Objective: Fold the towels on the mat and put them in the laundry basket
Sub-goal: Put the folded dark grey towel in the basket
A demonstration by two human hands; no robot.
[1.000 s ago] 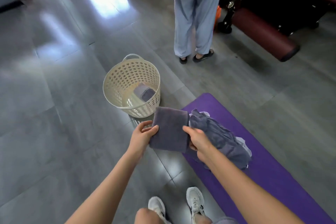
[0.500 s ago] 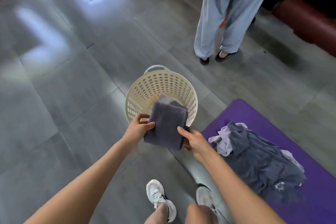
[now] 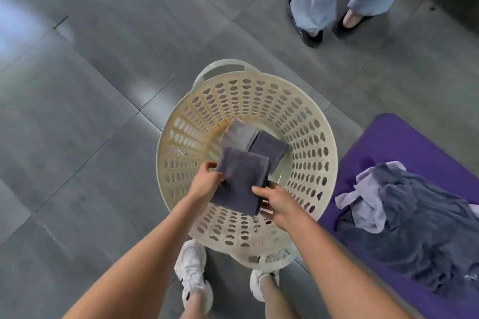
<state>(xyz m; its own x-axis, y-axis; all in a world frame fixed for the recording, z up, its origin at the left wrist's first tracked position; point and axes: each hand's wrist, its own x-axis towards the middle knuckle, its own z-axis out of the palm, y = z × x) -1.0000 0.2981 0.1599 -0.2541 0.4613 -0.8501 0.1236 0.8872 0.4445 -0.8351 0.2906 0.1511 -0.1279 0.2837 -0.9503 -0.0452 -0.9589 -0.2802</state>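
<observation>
A folded dark grey towel (image 3: 239,181) hangs inside the mouth of the cream laundry basket (image 3: 305,142). My left hand (image 3: 206,182) pinches its left edge and my right hand (image 3: 277,202) grips its lower right edge. Below it, two folded towels (image 3: 252,141) lie on the basket's bottom, one lighter grey, one darker. To the right, a heap of unfolded grey and lilac towels (image 3: 404,220) sits on the purple mat (image 3: 394,137).
A person in light blue trousers and dark sandals (image 3: 331,15) stands on the grey tiled floor beyond the basket. My white trainers (image 3: 193,272) stand right against the basket's near side.
I have stepped up to the basket and now look straight down into it. Both hands have carried the folded towel from over the near rim to inside the basket.
</observation>
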